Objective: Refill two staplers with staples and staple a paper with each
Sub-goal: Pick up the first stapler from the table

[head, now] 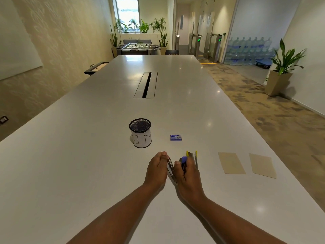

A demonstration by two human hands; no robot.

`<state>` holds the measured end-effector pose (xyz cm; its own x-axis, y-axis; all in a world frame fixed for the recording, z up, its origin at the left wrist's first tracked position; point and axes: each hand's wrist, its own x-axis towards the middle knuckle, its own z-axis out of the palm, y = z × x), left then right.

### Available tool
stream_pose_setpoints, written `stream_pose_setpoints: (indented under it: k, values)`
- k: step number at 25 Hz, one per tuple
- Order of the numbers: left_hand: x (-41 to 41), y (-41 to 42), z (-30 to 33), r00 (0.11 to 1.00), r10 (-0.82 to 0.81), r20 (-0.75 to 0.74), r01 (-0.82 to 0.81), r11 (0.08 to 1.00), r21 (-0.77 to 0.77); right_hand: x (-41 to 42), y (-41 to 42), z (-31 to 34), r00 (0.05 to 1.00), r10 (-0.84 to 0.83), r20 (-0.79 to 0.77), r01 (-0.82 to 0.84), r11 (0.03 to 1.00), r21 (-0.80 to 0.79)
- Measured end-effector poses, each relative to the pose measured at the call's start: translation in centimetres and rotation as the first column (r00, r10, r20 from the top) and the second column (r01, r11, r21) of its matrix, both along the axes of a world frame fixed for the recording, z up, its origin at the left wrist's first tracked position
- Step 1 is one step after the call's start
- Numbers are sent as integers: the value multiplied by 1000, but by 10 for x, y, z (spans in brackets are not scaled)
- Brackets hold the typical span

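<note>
My left hand (157, 169) and my right hand (186, 175) hold a stapler between them at the middle of the white table (88, 155). Its metal magazine (171, 169) shows between the hands, gripped by the left fingers. The right hand curls round its purple top (184, 160). A second stapler with yellow parts (192, 154) lies just behind the right hand, partly hidden. A small blue staple box (176, 137) lies farther back. Two tan papers (231, 162) (262, 165) lie flat to the right.
A black mesh cup (140, 132) wrapped in white paper stands behind my left hand. A long cable slot (146, 85) runs down the table's middle. The table's right edge borders carpeted floor with a potted plant (281, 67).
</note>
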<state>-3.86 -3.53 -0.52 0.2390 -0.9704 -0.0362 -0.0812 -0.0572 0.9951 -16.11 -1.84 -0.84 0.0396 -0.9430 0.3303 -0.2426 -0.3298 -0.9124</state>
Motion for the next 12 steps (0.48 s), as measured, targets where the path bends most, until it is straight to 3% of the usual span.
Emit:
stream_pose_setpoints:
  k: [12]
  values:
    - [10,-4,-2,1000,-6,27,6,1000,0,-6,5,-2,999,-39,-29,39,999,-13]
